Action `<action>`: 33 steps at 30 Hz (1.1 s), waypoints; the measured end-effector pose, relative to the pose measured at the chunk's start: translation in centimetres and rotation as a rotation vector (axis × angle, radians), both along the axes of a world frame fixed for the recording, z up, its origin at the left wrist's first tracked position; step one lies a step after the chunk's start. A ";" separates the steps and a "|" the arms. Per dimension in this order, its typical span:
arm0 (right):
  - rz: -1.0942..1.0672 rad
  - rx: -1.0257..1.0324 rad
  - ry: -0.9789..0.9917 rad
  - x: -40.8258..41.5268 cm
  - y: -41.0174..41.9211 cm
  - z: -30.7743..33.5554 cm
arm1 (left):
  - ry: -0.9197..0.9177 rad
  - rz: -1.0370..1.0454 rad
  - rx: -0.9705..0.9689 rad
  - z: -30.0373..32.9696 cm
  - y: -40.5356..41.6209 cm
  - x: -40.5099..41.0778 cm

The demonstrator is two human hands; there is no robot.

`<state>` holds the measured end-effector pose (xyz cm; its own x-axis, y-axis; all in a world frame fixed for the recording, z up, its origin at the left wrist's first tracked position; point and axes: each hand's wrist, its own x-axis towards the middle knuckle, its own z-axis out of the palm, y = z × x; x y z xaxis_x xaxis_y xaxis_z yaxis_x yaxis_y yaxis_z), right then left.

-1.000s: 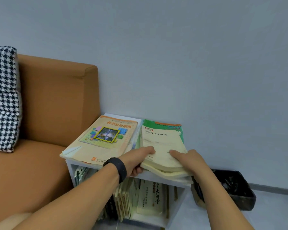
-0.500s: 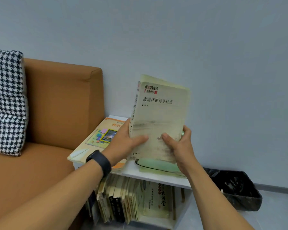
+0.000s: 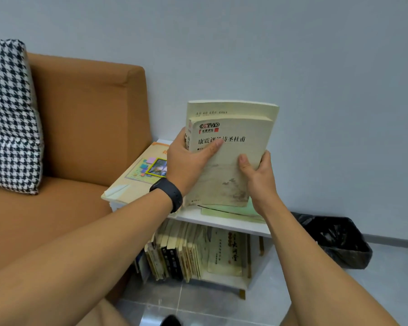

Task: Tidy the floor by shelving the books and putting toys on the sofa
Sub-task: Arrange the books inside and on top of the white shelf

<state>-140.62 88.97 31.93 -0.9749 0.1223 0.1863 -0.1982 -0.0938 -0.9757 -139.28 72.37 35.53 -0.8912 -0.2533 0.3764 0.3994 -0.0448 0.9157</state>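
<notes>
Books (image 3: 231, 156) — two cream paperbacks stacked face to face, the nearer one slightly shorter and printed with dark characters and a red-and-black logo — stand upright above the top of a small white shelf (image 3: 222, 221), held between both hands. The left hand (image 3: 186, 165) wraps the spine edge, its thumb laid flat across the front cover and its fingers hidden behind; a dark band (image 3: 169, 192) circles that wrist. The right hand (image 3: 257, 172) grips the opposite lower edge, thumb pressed on the cover, fingers curled round the back. The covers look matte and a little worn, with a faint ink-wash picture low on the front. Beneath the held pair a pale green book (image 3: 229, 211) lies flat on the shelf top, and just to the left lies a larger flat book (image 3: 137, 175) with a colourful picture, partly covered by the left wrist. The open compartment below is packed with upright books (image 3: 193, 252), spines out. An orange-brown sofa (image 3: 80, 137) stands against the shelf's left side, carrying a black-and-white houndstooth cushion (image 3: 10, 114). On the grey tiled floor to the right stands a bin lined with a black bag (image 3: 335, 241), near the plain pale wall.
</notes>
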 end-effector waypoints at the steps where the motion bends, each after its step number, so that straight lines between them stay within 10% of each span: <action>1: -0.009 0.002 0.008 0.2 0.2 0.1 | 0.005 -0.004 -0.004 0.2 0.0 0.2; 13: 0.409 0.267 -0.338 6.9 0.5 -0.4 | -0.366 -0.394 0.081 -5.3 -9.8 7.5; 24: 0.486 0.655 -0.715 11.5 2.2 -11.7 | -0.977 -0.991 -0.356 -13.0 -8.5 12.1; 33: 0.611 0.697 -0.758 10.5 -2.4 -15.5 | -1.037 -0.670 -0.718 -16.0 -8.5 11.8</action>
<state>-130.12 86.55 16.40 -0.7270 -0.2980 -0.6186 0.3426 0.6233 -0.7029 -127.49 63.82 19.56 -0.7112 0.2814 -0.6442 -0.3646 0.6359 0.6802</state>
